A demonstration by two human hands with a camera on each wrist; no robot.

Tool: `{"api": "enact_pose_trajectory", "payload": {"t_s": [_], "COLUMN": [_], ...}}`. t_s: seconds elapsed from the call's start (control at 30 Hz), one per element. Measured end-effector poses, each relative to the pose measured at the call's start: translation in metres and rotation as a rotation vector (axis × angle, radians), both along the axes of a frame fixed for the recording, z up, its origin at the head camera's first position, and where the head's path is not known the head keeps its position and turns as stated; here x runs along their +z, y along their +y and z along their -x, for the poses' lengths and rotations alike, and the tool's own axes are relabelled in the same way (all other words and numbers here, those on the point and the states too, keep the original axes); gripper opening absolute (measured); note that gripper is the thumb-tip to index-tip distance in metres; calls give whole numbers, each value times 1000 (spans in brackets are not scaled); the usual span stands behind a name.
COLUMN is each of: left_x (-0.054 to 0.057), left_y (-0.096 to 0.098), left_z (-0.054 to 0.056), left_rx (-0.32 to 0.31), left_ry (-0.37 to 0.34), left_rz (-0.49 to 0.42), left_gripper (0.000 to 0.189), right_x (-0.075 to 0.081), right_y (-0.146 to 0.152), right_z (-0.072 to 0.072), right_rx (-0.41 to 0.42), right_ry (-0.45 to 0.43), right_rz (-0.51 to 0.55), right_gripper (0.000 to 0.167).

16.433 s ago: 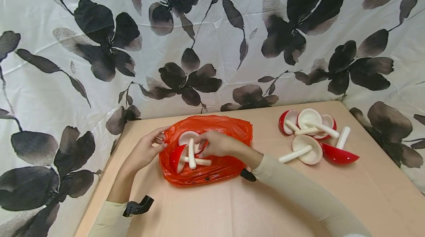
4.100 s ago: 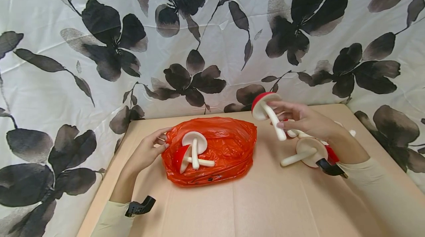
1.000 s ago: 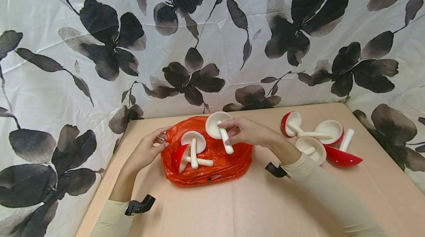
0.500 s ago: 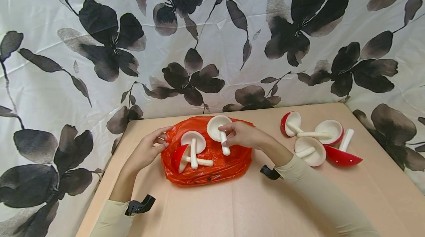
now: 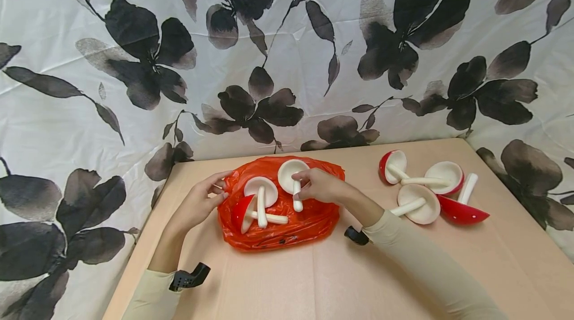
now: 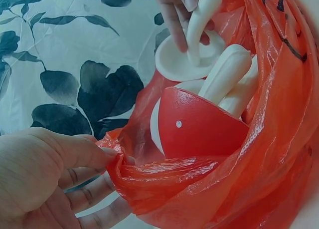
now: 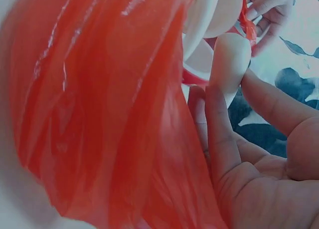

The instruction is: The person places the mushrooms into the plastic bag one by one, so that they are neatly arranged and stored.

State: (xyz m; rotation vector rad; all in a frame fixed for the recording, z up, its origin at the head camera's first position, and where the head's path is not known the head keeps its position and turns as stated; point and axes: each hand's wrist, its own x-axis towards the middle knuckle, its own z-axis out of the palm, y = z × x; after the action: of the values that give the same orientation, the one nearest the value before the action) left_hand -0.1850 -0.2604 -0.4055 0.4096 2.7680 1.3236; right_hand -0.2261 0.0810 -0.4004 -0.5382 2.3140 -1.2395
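Observation:
An orange-red plastic bag point(image 5: 314, 220) lies on the table with its mouth spread. Two toy mushrooms with white stems and red caps sit in it, one cap-side down point(image 5: 267, 189), the other on its side with its red cap point(image 6: 199, 124) showing. My left hand point(image 5: 199, 203) pinches the bag's left rim between thumb and fingers, plain in the left wrist view. My right hand point(image 5: 320, 185) holds a third toy mushroom point(image 5: 289, 173) by its stem point(image 7: 232, 57), cap down, over the right part of the bag, beside the other two.
At the table's right lie several more toy mushrooms, among them a tipped one point(image 5: 394, 165), one showing its pale underside point(image 5: 426, 205) and one with a spotted red cap point(image 5: 462, 210). A flower-printed cloth point(image 5: 287, 61) hangs right behind the wooden table point(image 5: 269, 285).
About four seconds ago my right hand held the mushroom above the right-hand group; it has since come left over the bag and lowered slightly. My left hand has stayed at the rim.

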Motion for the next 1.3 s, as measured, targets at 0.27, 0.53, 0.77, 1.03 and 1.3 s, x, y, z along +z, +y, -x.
{"api": "enact_pose_trajectory", "payload": {"t_s": [0.27,0.53,0.77,1.03,1.3], "left_x": [0,-3,-6,-7,-7], "left_y": [0,-2,-4,-4,-3], "left_z": [-4,-5,-6,-6,-7], "left_rx": [8,-3,-14,-10,-6], "left_ry": [-6,7,31,25,18], "left_rz": [3,-1,-12,-5,1], "left_gripper": [54,54,52,53,54], "right_x": [-7,-11,-18,-25,-30], "right_y": [-14,-26,-30,-38,-46], "right_z": [-3,-6,-6,-4,-6], "right_rx": [-80,-97,-123,-135,-140], "right_ry": [3,1,-30,-6,0], "right_rz": [-62,-80,-42,-26,-25], "right_gripper": [64,63,64,68,69]}}
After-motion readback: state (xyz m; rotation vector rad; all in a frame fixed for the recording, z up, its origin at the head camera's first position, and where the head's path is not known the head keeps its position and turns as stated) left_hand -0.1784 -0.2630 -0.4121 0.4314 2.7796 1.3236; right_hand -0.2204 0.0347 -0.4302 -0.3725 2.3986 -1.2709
